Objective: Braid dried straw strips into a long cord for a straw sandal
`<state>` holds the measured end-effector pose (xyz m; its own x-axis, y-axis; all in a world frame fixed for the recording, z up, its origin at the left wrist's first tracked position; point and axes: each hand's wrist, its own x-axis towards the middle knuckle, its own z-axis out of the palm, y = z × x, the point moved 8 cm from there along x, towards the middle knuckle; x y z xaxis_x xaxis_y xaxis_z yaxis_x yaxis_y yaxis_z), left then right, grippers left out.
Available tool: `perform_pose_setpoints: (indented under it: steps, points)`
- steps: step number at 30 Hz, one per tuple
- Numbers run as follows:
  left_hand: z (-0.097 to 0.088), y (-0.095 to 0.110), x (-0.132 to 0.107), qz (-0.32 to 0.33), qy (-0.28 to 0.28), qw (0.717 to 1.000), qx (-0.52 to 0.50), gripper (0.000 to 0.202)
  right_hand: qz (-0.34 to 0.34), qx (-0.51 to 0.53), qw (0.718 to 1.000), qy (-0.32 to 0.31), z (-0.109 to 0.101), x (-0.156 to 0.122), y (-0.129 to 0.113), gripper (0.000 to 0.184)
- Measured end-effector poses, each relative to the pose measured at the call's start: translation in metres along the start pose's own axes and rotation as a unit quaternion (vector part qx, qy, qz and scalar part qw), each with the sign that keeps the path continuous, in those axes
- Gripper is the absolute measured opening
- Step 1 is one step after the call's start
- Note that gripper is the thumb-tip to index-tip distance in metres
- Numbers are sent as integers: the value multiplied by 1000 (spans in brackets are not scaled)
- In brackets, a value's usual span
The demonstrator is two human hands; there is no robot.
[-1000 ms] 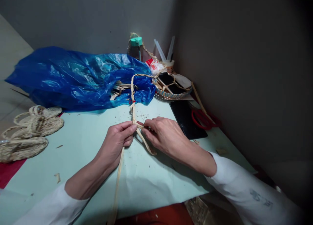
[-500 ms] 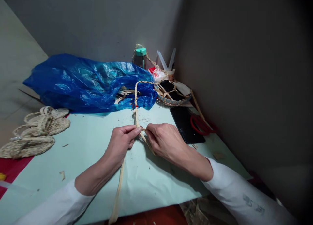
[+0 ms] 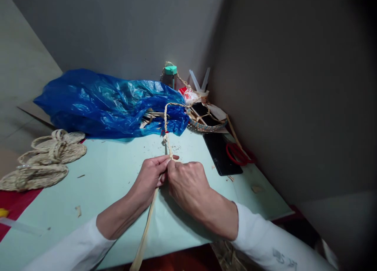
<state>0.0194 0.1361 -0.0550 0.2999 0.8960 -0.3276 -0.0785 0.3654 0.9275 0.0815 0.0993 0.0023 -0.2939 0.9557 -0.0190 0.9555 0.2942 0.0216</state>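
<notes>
A pale braided straw cord (image 3: 165, 116) comes down from the back of the table to my fingers, with a bit of red tie partway along it. My left hand (image 3: 151, 176) pinches the braid's lower end between thumb and fingers. Pressed close against it, my right hand (image 3: 188, 180) is closed at the same spot; its fingertips are mostly hidden, and so are the strands there. One long flat straw strand (image 3: 146, 227) hangs from under my left hand toward the table's front edge.
A blue plastic bag (image 3: 103, 104) with straw inside lies at the back. Woven straw sandals (image 3: 50, 157) sit at the left. On the right are a black tablet (image 3: 219, 155), red-handled scissors (image 3: 237, 154) and a basket (image 3: 207, 127). Behind stands a green-lidded jar (image 3: 170, 75).
My right hand has moved left, up against my left hand. The strand that stretched between the hands is now hidden by them. The view has shifted slightly.
</notes>
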Motion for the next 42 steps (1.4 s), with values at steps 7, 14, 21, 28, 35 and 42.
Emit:
perform_pose_setpoints:
  steps: [7,14,21,28,35,42]
  points:
    - [0,7,-2,17,-27,999,-6,33,-12,25,1000,-1,1,-6,3,19]
    - [0,15,-2,53,-63,997,-7,25,0,240,965,104,-39,0,58,32]
    - [3,15,-4,60,-65,996,-19,39,-1,650,756,-83,24,27,39,23]
    - [7,18,-8,67,-45,997,11,57,-47,585,809,-15,22,25,46,30]
    - [-2,19,-10,96,-10,972,213,31,-35,510,858,41,20,23,55,33]
    - [-1,30,-22,127,41,918,374,26,-3,519,853,61,14,17,59,30]
